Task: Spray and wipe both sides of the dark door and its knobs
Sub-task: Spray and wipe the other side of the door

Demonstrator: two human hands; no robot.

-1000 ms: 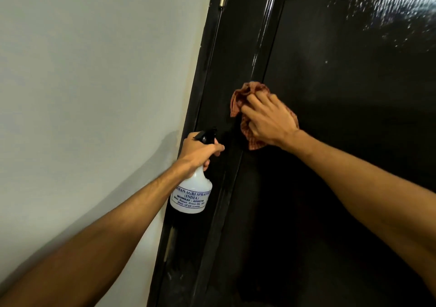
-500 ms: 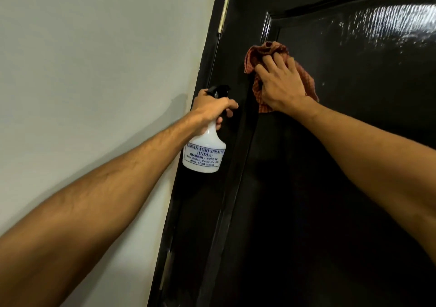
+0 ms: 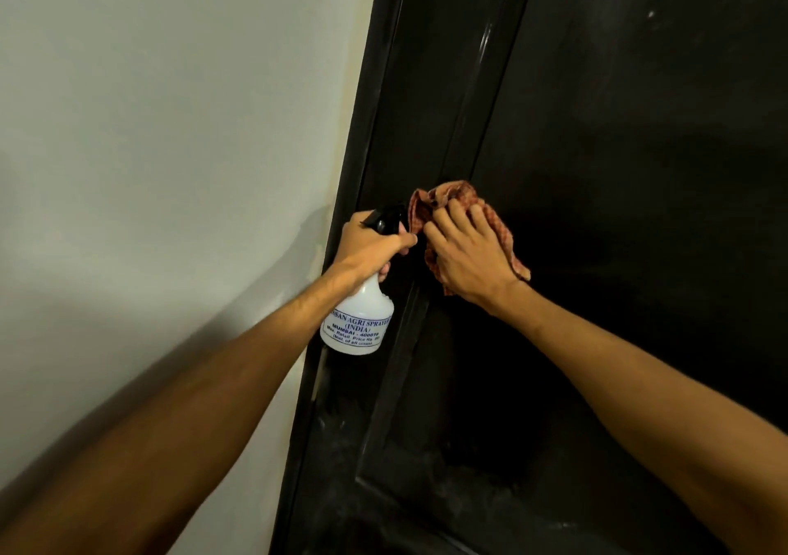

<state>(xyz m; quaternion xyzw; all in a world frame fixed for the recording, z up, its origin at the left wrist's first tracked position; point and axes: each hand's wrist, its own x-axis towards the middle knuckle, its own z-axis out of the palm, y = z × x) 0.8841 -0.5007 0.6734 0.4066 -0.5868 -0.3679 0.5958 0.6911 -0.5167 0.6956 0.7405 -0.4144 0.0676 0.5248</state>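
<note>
The dark door (image 3: 618, 137) fills the right half of the view, glossy and panelled. My right hand (image 3: 467, 256) presses a crumpled orange checked cloth (image 3: 447, 200) against the door's left stile, fingers spread over it. Just to its left my left hand (image 3: 369, 245) grips the neck of a white spray bottle (image 3: 358, 320) with a black trigger head, held upright in front of the door frame. The nozzle points toward the cloth. No knob is visible.
A pale wall (image 3: 170, 128) takes up the left half. The dark door frame (image 3: 341, 256) runs diagonally between wall and door. A pale hinge plate (image 3: 317, 377) shows on the frame below the bottle.
My right hand with the cloth has come down the door's left stile from the upper panel corner. The left hand and bottle sit lower in the view and closer to the cloth.
</note>
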